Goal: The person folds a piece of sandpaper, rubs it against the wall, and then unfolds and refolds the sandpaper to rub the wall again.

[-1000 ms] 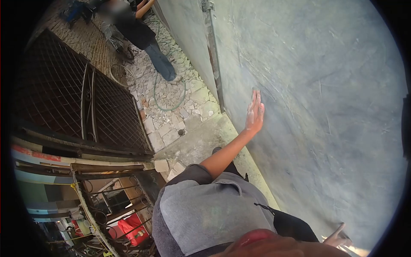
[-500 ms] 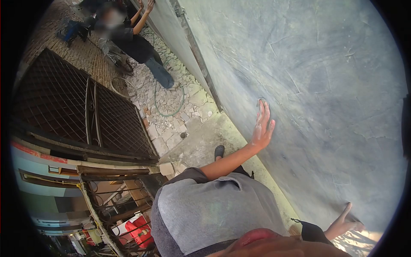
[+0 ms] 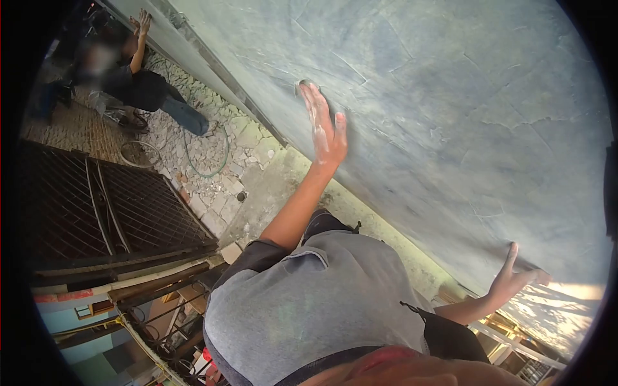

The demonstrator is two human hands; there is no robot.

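My left hand lies against the grey plastered wall, its fingers stretched out and the thumb apart. White dust or paste marks its back. A thin grey edge shows at its fingertips; what it belongs to is too small to tell. Lower down at the right, my right hand touches the same wall with fingers and thumb spread. Its palm side is hidden, and I make out nothing in it.
At the upper left another person stands with raised hands at the wall. Broken rubble and a green hose lie on the ground. A dark metal lattice gate stands left. A pale ledge runs along the wall's foot.
The view has turned and shifted, so the wall fills more of it. Both my hands appear higher in the picture, the left one also further left, and more of my right forearm shows.
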